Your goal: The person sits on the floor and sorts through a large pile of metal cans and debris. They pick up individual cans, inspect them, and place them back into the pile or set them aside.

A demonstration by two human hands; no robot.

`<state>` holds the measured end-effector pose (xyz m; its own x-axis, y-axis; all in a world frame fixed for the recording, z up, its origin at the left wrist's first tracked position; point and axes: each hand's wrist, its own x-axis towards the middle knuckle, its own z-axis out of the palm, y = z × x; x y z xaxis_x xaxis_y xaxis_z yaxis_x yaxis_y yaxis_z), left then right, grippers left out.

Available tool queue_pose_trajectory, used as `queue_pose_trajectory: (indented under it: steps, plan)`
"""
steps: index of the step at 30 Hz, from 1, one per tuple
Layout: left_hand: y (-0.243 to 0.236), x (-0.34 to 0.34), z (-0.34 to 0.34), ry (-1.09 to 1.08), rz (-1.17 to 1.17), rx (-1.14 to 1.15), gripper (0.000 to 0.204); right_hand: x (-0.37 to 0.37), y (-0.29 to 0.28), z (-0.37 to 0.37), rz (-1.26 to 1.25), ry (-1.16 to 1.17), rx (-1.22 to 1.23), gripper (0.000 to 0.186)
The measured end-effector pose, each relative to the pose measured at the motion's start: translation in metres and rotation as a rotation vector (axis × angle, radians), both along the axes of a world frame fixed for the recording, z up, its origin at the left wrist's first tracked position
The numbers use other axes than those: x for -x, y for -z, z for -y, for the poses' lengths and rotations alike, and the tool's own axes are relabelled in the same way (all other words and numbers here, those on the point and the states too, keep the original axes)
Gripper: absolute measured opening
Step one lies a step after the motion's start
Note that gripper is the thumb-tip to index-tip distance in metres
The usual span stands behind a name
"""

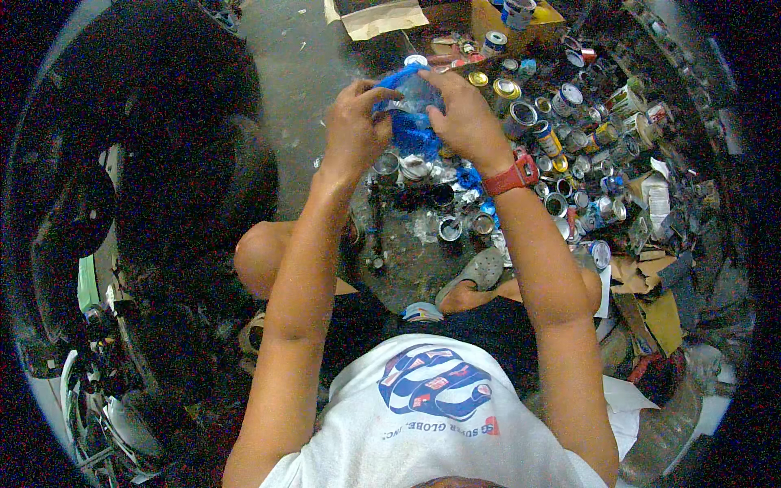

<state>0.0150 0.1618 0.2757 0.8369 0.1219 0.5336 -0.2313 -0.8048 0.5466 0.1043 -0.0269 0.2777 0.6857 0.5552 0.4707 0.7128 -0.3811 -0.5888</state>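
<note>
Both arms reach forward over the floor. Between them is a crinkled blue plastic bag (416,137), with a paler, see-through patch in its upper middle. My left hand (356,124) pinches its left edge with bent fingers and thumb. Opposite, my right hand (465,114) grips the right edge, its thumb lying against the pale part; a red watch (512,174) is on that wrist. What the bag contains, if anything, cannot be made out. Just below it stand an open grey-lined can (386,167) and a smaller open can (450,228).
Many used paint cans (569,99) crowd the floor at the right. A cardboard box (537,23) stands at the far right, with a brown cardboard flap (384,18) farther left. Torn cardboard (661,313) lies at the near right. Large dark shapes fill the left side.
</note>
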Motion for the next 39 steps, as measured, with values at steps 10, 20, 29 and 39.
queue_pose_trajectory:
  steps: [10, 20, 29, 39]
  plan:
    - [0.02, 0.025, -0.001, -0.224, -0.044, 0.133, 0.036, 0.022, 0.044, -0.01, -0.124, -0.063, 0.015, 0.065]
    - [0.076, 0.025, -0.01, -0.239, -0.118, 0.352, 0.032, 0.046, 0.083, -0.021, -0.468, -0.048, 0.005, 0.067]
    - [0.103, 0.048, -0.011, -0.288, -0.321, 0.095, 0.04, 0.059, 0.129, -0.028, -0.613, 0.056, -0.03, 0.064]
    - [0.17, 0.083, -0.02, -0.277, -0.628, 0.069, 0.056, 0.115, 0.218, -0.044, -0.641, 0.317, -0.088, 0.047]
